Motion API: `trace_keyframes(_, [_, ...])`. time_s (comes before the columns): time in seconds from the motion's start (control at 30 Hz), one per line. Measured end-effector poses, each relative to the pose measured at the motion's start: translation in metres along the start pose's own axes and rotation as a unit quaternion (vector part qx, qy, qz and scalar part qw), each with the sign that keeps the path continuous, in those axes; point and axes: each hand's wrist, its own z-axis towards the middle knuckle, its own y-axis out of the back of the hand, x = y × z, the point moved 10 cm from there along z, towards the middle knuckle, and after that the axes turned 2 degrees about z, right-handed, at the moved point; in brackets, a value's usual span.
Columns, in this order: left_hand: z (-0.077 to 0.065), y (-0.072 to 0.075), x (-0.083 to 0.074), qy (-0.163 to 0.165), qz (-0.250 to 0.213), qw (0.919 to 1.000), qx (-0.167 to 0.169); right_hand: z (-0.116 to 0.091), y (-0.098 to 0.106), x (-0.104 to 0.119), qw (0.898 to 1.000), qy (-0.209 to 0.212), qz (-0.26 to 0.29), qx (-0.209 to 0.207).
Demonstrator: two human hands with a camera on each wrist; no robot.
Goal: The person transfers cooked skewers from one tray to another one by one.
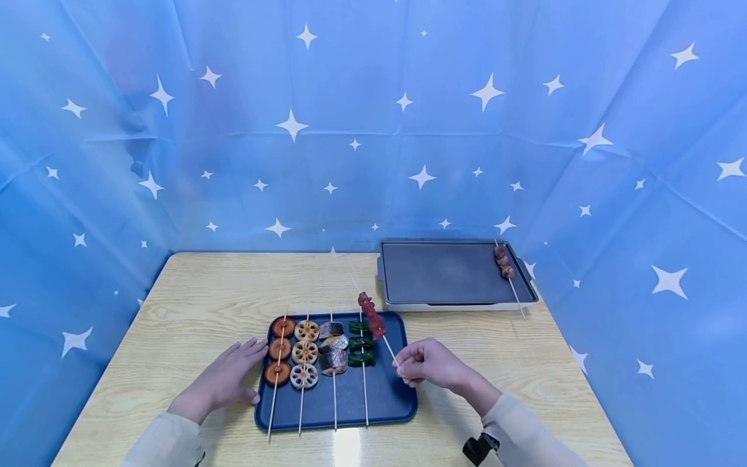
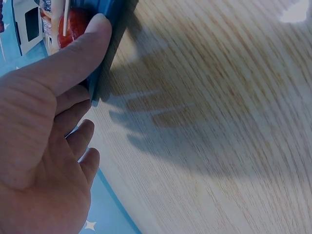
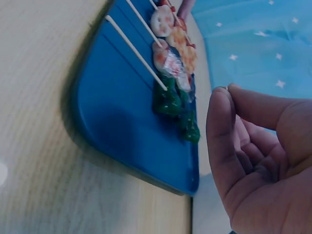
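My right hand [image 1: 428, 363] pinches the bare lower end of a red meat skewer [image 1: 373, 318] between thumb and fingertips. The skewer slants over the right part of a dark blue tray [image 1: 388, 402], its meat above the tray's far edge. In the right wrist view, the skewer is mostly hidden behind the fingers. My left hand [image 1: 227, 376] rests by the tray's left edge, fingers spread and thumb [image 2: 92, 39] touching the rim. On the tray lie skewers of round brown-red slices [image 1: 280, 350], lotus root slices [image 1: 305, 352], silvery fish pieces [image 1: 333, 357] and green pieces [image 1: 362, 359].
A dark rectangular griddle plate [image 1: 443, 272] with a pale base stands at the back right. One browned meat skewer [image 1: 504, 263] lies along its right side, stick end over the front edge. A blue starred curtain [image 1: 373, 162] encloses the wooden table [image 1: 233, 285] at the back and sides.
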Motion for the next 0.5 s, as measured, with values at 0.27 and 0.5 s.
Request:
trace_keyframes(0.27, [0.000, 0.000, 0.001, 0.004, -0.004, 1.0000, 0.004, -0.005, -0.006, -0.013, 1.000, -0.022, 0.001, -0.004])
trace_keyframes(0.5, [0.001, 0.000, 0.001, 0.007, -0.005, 1.0000, 0.004, -0.010, -0.010, -0.019, 1.000, -0.017, 0.001, -0.008])
